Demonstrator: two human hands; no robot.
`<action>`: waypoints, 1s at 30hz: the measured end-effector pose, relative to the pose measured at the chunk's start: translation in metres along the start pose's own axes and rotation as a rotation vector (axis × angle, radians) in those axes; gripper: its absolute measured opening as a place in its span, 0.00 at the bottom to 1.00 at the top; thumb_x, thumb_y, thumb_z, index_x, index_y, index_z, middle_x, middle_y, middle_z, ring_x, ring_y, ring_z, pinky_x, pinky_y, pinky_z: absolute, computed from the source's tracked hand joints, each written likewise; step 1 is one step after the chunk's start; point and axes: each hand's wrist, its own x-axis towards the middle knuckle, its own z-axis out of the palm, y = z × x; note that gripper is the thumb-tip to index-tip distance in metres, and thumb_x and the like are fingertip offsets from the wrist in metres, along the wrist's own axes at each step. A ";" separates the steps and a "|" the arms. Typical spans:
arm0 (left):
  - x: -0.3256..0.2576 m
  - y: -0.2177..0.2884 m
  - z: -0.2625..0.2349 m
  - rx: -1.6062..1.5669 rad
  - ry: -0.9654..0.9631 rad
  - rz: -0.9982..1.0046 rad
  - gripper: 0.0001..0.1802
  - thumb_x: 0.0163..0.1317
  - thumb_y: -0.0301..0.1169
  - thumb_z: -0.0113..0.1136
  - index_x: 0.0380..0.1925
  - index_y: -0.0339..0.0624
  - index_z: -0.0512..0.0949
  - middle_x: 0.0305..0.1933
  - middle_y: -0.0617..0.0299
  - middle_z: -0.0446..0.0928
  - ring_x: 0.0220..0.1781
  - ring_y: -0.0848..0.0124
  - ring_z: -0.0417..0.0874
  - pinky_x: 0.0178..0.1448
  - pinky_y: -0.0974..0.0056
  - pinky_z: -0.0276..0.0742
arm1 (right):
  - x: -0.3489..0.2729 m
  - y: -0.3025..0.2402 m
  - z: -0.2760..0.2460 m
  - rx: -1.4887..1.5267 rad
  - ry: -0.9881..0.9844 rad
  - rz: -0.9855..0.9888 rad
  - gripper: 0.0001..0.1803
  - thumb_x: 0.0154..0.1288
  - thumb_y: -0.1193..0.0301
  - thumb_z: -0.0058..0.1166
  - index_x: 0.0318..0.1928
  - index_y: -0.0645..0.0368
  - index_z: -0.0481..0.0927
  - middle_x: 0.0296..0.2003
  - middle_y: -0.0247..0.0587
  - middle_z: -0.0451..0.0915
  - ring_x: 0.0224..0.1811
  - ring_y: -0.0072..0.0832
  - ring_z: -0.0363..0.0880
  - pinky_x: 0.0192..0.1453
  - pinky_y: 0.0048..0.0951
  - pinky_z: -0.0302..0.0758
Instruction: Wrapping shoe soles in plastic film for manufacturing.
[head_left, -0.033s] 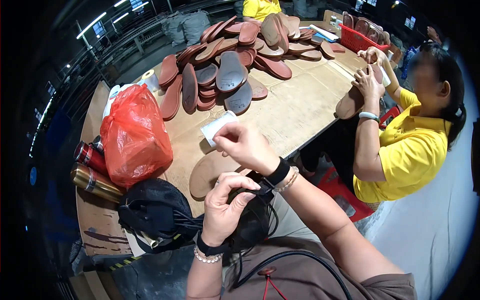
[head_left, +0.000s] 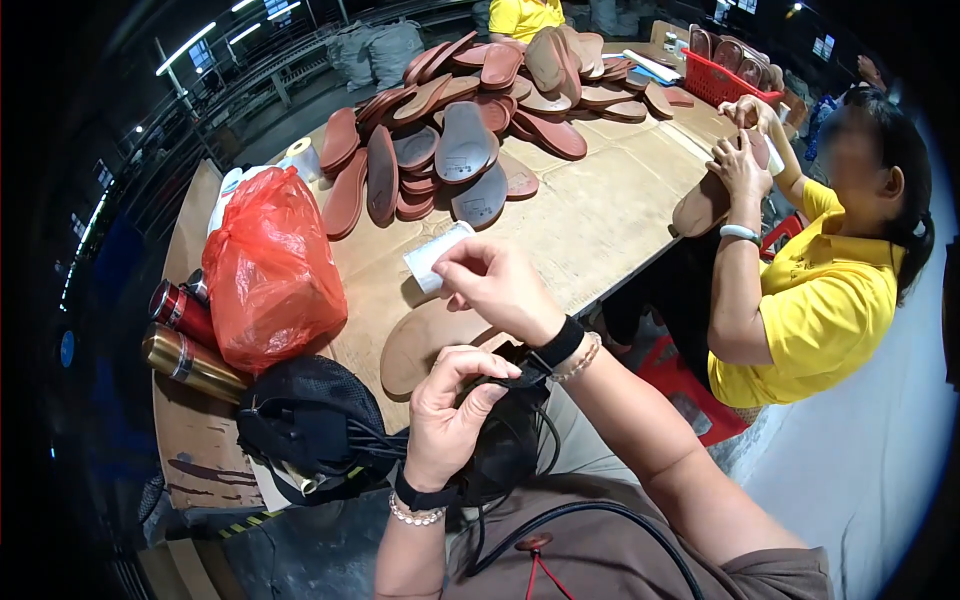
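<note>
My left hand [head_left: 450, 405] is closed, its thumb and forefinger pinching a black strap [head_left: 520, 375] beside my right wrist. A black band [head_left: 558, 343] circles that wrist. My right hand [head_left: 505, 290] is bent, its thumb and fingers drawn together, and I see nothing between them. Its fingertips overlap a white roll [head_left: 425, 258] on the table; whether they touch it I cannot tell. Below my hands lies a tan insole [head_left: 415, 350], partly hidden by them. A black mesh bag [head_left: 310, 410] with cords sits left of my left hand.
Reddish and grey insoles [head_left: 465, 145] are heaped on the cardboard-covered table [head_left: 590, 220]. At left stand a red plastic bag [head_left: 275, 270], a gold flask [head_left: 190, 360] and a red flask [head_left: 180, 310]. A co-worker in yellow [head_left: 800, 290] handles an insole at right, near a red basket [head_left: 725, 80].
The fingers of my right hand have shifted slightly, and the whole view has moved a touch. My left hand keeps its pinch on the strap.
</note>
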 end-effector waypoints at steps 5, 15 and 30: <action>0.000 0.000 0.003 0.084 -0.020 0.008 0.15 0.67 0.30 0.71 0.49 0.38 0.78 0.47 0.58 0.81 0.54 0.64 0.82 0.63 0.61 0.76 | 0.002 0.013 0.008 0.435 -0.003 0.122 0.09 0.77 0.69 0.59 0.48 0.62 0.85 0.35 0.36 0.87 0.31 0.20 0.85 0.38 0.22 0.84; 0.017 0.015 0.021 0.903 0.113 0.067 0.21 0.48 0.31 0.77 0.42 0.44 0.79 0.44 0.58 0.81 0.50 0.58 0.82 0.60 0.55 0.71 | 0.022 0.029 0.020 0.580 0.123 0.109 0.09 0.78 0.69 0.58 0.46 0.62 0.84 0.33 0.35 0.86 0.31 0.19 0.84 0.37 0.23 0.85; 0.026 -0.002 -0.007 0.817 0.058 0.187 0.19 0.46 0.29 0.74 0.41 0.46 0.81 0.38 0.64 0.79 0.50 0.61 0.81 0.64 0.56 0.67 | 0.032 0.028 0.029 0.591 0.110 0.130 0.07 0.78 0.73 0.56 0.47 0.64 0.81 0.33 0.37 0.83 0.30 0.23 0.85 0.35 0.28 0.87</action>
